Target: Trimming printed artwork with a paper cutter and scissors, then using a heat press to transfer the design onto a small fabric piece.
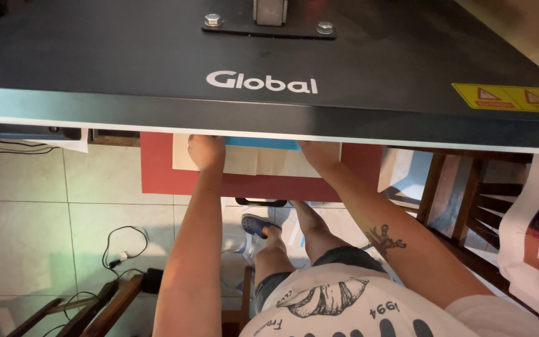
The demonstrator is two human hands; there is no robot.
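A large dark heat-press plate (157, 68) hangs raised across the top of the view. Below it lies a red pad (157, 178) with a cream sheet (251, 163) and a blue strip (263, 143) on it. My left hand (206, 151) reaches under the plate and rests on the left part of the cream sheet, its fingers hidden by the plate. My right hand (316, 153) reaches in at the sheet's right part, with only the wrist and the back of the hand visible.
A wooden chair (463, 200) stands at the right beside a white printed garment (538, 243). Black cables (123, 249) and a plug lie on the tiled floor at the left. Wooden legs (88, 309) stand at the bottom left.
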